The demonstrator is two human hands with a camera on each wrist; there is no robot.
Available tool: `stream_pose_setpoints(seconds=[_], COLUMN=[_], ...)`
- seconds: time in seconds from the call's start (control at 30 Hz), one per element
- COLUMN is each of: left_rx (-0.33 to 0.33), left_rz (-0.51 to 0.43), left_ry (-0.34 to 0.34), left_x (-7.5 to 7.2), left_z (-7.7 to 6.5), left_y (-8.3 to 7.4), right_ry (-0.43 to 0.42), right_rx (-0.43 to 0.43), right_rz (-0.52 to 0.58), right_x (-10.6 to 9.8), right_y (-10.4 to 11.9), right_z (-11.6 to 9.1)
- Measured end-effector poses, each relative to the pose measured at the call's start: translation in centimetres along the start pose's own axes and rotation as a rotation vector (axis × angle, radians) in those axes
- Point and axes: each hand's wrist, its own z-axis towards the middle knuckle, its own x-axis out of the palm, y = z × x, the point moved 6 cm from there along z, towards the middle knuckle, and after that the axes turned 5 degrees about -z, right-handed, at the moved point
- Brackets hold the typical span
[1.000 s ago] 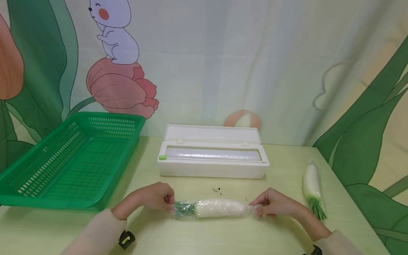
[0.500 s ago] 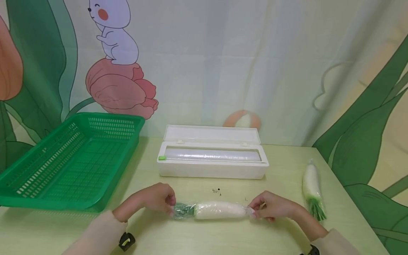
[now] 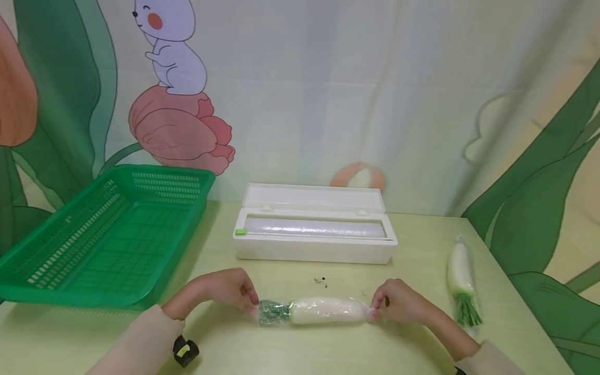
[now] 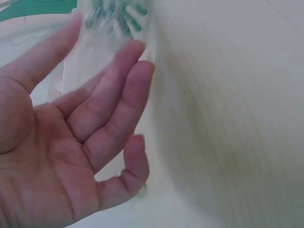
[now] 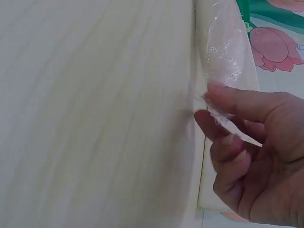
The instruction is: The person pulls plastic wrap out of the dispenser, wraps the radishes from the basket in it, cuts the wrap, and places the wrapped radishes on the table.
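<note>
A white radish with cut green stalks lies across the front of the table, wrapped in cling film. At its leafy end, my left hand pinches the film edge between thumb and fingertips; the index finger is largely hidden in the left wrist view. My right hand pinches the gathered film at the tapered end, thumb against the index finger. Behind the radish stands a white cling film dispenser with its lid up and a roll inside.
A green plastic basket stands at the left. Another wrapped radish lies near the table's right edge. Small dark scraps lie between dispenser and radish. A printed curtain hangs behind the table.
My right hand's fingers have drawn in toward the tapered end, and less of the film tail shows. My left hand stays at the leafy end, nearly still.
</note>
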Motion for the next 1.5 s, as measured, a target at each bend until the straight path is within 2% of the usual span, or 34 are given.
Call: stream_pose_setpoints(seconds=[0.1, 0.2, 0.37, 0.57, 0.73, 0.87, 1.03, 1.1, 1.3, 1.4, 1.5], left_rx=[0.009, 0.042, 0.072, 0.043, 0.042, 0.046, 0.027, 0.047, 0.166, 0.213, 0.24], left_rz=[-0.006, 0.003, 0.049, 0.095, 0.033, -0.018, -0.033, 0.005, 0.205, 0.251, 0.279], left_ry=[0.034, 0.042, 0.01, -0.038, -0.015, -0.004, -0.008, -0.014, -0.102, -0.135, -0.156], left_x=[0.2, 0.4, 0.9, 0.9, 0.9, 0.9, 0.7, 0.6, 0.3, 0.2, 0.2], left_z=[0.0, 0.0, 0.2, 0.2, 0.2, 0.3, 0.2, 0.1, -0.3, -0.4, -0.5], left_y=[0.1, -0.1, -0.6, -0.7, -0.8, -0.7, -0.5, -0.6, -1.2, -1.4, -1.5], right_ry=[-0.021, -0.012, 0.058, 0.176, 0.256, 0.284, 0.299, 0.275, 0.081, -0.002, -0.049], right_rx=[0.022, 0.05, 0.111, 0.161, 0.174, 0.181, 0.181, 0.173, 0.068, 0.033, -0.01], right_rz=[-0.021, 0.014, 0.173, 0.405, 0.583, 0.616, 0.569, 0.517, 0.244, 0.1, 0.015], right_x=[-0.2, -0.1, 0.4, 0.8, 1.2, 1.6, 1.8, 1.7, 0.9, 0.4, 0.1], right_y=[0.1, -0.1, -0.8, -1.4, -1.4, -1.7, -1.9, -1.7, -0.8, -0.4, -0.2], right_z=[-0.1, -0.2, -0.3, -0.6, -1.2, -1.4, -1.3, -1.3, -0.8, -0.8, -0.8])
